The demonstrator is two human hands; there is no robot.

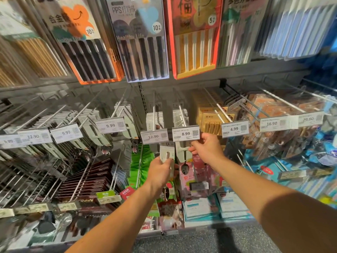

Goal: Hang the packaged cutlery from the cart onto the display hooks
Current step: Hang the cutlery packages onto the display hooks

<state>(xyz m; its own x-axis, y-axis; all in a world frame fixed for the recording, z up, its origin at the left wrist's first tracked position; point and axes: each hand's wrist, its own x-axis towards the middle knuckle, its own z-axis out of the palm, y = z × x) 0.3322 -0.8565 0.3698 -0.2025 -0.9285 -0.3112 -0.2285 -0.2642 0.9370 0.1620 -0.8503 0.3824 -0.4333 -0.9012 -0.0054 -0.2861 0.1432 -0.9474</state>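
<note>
Spoon pack (182, 152) hangs just left of the right hand (207, 148), whose fingertips pinch the pack's white card at its right edge, directly below the 8.99 tag (185, 133). The spoon's bowl dangles beneath that hand's thumb side. The left hand (160, 172) sits lower and to the left of the right one, fingers curled round a second pack (166, 154) that sticks up above its knuckles, under the 12.90 tag (154, 136). A hook (182, 115) runs back above the right hand, holding more packs. Both forearms reach up from below.
</note>
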